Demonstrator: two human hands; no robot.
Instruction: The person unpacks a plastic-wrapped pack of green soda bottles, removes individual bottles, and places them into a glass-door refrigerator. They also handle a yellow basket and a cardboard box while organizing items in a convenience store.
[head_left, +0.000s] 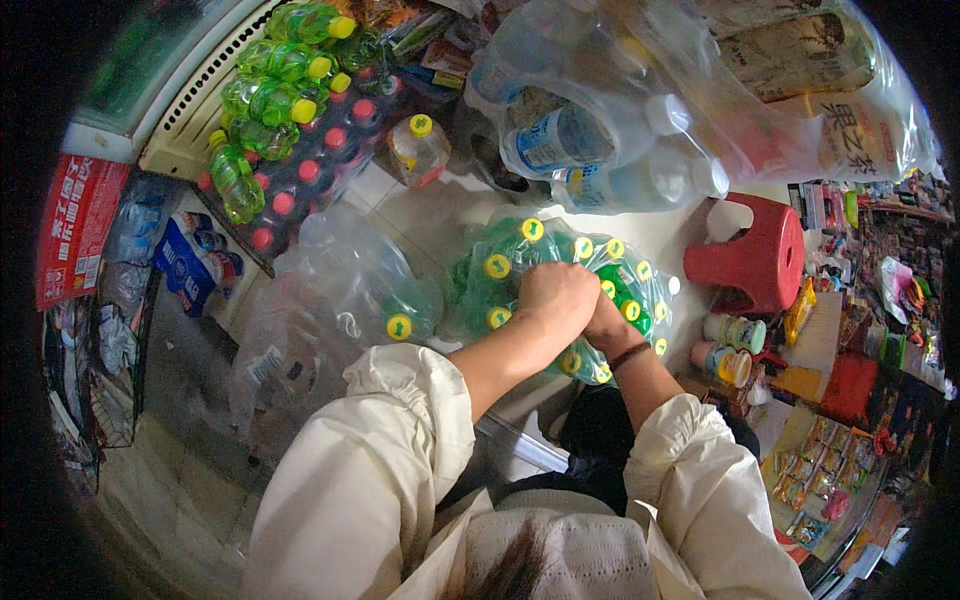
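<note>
In front of me stands a shrink-wrapped pack of green plastic bottles (480, 289) with yellow caps facing up. My left hand (559, 296) is closed in a fist over the middle of the pack, gripping the clear plastic wrap (551, 225). Pressed against it, my right hand (606, 319) grips the same film; most of its fingers are hidden behind the left. Just right of the hands, one green bottle (630, 289) shows brighter than those around it. Beside the pack on the left lies loose, crumpled clear film (360, 262), with one yellow-capped bottle (399, 326) at its edge.
Red-capped dark bottles (307, 171) and lying green bottles (274, 101) are at the upper left. Wrapped large clear bottles (637, 180) hang over the far side. A red plastic stool (750, 255) and stacked jars (731, 334) stand right, before shelves of packets (825, 457).
</note>
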